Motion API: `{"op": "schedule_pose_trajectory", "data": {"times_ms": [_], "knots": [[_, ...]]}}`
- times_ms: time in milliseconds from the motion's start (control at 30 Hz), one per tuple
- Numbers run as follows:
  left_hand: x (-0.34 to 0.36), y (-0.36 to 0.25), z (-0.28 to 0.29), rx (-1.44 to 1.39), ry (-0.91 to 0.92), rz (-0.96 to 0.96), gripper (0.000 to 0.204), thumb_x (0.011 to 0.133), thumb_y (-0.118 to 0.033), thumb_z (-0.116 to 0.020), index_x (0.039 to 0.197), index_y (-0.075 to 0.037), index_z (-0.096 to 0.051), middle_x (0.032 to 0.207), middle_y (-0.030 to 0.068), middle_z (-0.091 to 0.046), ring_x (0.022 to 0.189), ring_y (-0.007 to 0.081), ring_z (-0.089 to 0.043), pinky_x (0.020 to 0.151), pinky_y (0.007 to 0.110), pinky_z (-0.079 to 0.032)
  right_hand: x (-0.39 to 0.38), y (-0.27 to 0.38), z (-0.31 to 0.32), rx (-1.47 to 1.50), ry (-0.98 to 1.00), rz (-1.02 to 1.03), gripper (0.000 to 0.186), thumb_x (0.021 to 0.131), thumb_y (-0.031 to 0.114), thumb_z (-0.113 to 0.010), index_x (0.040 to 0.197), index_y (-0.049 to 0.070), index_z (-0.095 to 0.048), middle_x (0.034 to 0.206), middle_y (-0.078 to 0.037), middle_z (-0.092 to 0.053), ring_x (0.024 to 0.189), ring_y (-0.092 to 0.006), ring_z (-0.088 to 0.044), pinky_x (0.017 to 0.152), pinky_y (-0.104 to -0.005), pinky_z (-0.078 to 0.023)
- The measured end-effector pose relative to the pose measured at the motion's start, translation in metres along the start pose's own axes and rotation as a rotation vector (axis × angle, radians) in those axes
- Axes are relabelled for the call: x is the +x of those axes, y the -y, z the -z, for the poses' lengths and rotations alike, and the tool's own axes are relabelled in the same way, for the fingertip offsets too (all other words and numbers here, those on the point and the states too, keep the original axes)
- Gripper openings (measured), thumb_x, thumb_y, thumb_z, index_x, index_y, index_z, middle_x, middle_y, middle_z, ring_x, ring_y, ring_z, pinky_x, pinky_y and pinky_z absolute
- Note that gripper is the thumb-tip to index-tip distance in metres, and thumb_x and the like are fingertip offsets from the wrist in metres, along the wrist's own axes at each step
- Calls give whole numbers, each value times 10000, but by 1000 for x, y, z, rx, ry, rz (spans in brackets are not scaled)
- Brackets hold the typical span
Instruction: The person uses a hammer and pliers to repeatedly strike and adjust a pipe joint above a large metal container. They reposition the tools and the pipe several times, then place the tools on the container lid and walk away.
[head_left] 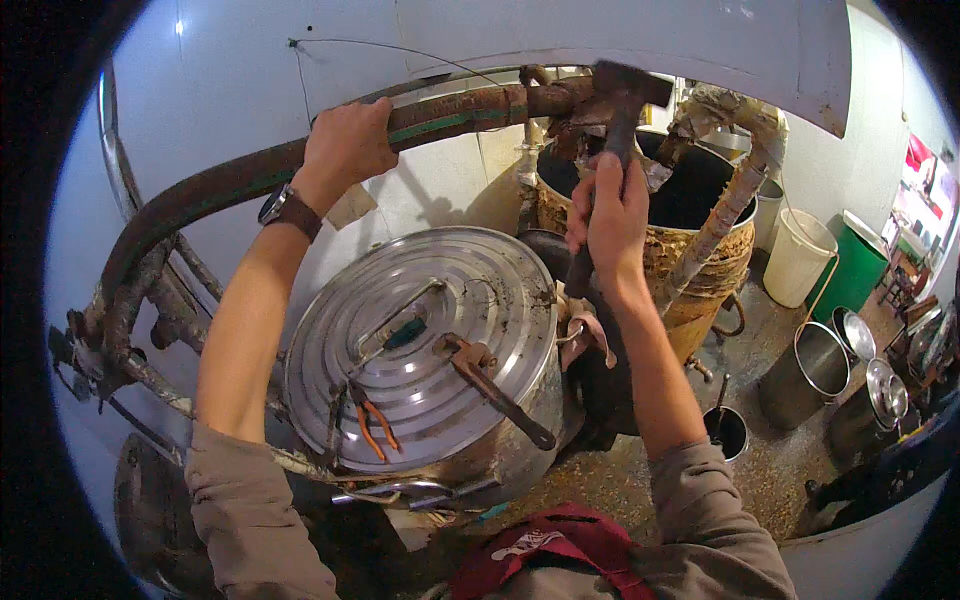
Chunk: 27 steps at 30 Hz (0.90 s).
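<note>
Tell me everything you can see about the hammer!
The hammer has a dark, blocky head, seemingly worn metal, and a long, dark handle; its material is hard to tell. The right hand grips the handle, whose lower end sticks out below the fist. It's tilted, head uppermost, near the rusty pipe's right end; whether they touch is unclear.

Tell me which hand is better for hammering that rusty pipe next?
Probably the right hand: it grips the hammer, whose head is near the rusty pipe. The left hand holds that pipe.
</note>
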<state>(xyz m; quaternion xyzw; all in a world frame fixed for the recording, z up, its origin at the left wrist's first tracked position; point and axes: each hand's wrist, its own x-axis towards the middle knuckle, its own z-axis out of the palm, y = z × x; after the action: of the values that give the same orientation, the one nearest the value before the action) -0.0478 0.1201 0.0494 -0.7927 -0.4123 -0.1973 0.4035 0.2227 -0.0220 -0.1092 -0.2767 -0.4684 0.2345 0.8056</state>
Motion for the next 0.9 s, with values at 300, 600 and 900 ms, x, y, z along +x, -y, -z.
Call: {"op": "schedule_pose_trajectory", "data": {"times_ms": [300,600,900], "knots": [[-1,-13,12,-25,11,24,354,778,-255,-777,1031,-38,-657,910,198,-746,894,429,-726,805,537,-586,16,-37,-11,-68,106,-143,236,1145,307,-534,1113,76,-495,666,-31,-480,423,-118,-437,366,-301,-351],[5,-10,12,1,98,32,426,742,-281,-807,1069,-51,-661,901,203,-738,891,439,-715,777,537,-577,19,-59,-22,-228,-212,40,273,1118,286,-571,1101,16,-534,794,-194,-620,614,-310,-612,570,-404,-469],[5,-7,12,-20,40,-36,543,717,-270,-813,1200,-75,-659,864,212,-725,819,458,-705,737,547,-571,-13,-72,-33,-234,-151,259,241,1063,159,-650,1187,-15,-540,711,-162,-629,604,-272,-624,546,-386,-485]]}}
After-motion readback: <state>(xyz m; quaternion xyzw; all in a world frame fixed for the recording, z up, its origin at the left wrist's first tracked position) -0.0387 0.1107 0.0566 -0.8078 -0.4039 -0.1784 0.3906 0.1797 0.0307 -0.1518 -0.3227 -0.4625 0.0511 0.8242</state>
